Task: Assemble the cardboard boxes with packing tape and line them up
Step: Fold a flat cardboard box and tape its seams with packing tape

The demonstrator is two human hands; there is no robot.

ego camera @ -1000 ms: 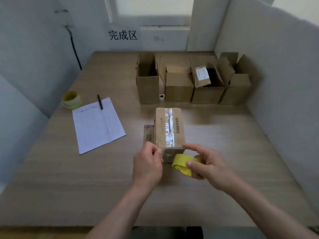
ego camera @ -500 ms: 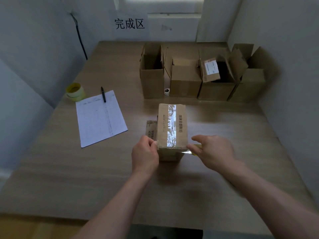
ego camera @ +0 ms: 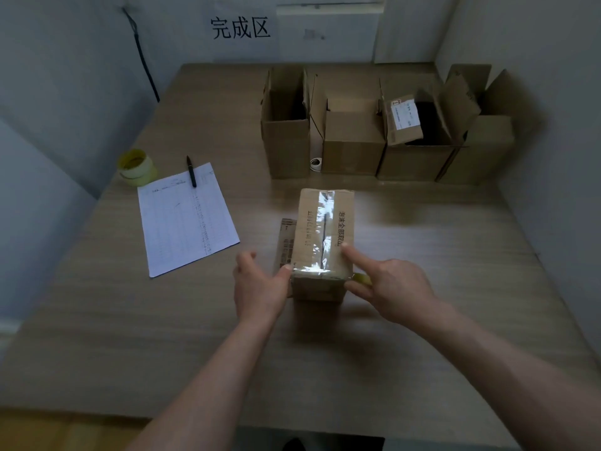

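Cardboard under both hands now: the left hand (ego camera: 258,288) sits at the near left corner of the taped box (ego camera: 322,245), thumb tip pressing the end of the tape strip (ego camera: 325,229) down at the edge, the other fingers relaxed and spread beside the box wall; the right hand (ego camera: 393,288) is on the opposite side, forefinger stretched out flat along the top right edge, lower fingers curled around a yellow tape roll (ego camera: 362,278) that peeks out just beside the box's near right corner; the box itself stands in the middle of the wooden table (ego camera: 97,336), sealed side up, clear tape running along its centre seam and folded over the near edge, printed characters down the right of the seam; a loose flap (ego camera: 286,242) juts out low on its left side; beyond it, along the back of the table, a row of four open boxes (ego camera: 354,141) stands side by side, flaps up, one flap carrying a white label (ego camera: 405,115); a small white ring (ego camera: 316,163) lies in the gap between the first two; off to the left lies a sheet of paper (ego camera: 185,216) with a black pen (ego camera: 191,170) across its top corner, and just beside that a second yellow roll (ego camera: 136,167); on the back wall, a sign (ego camera: 240,27) with three black characters.
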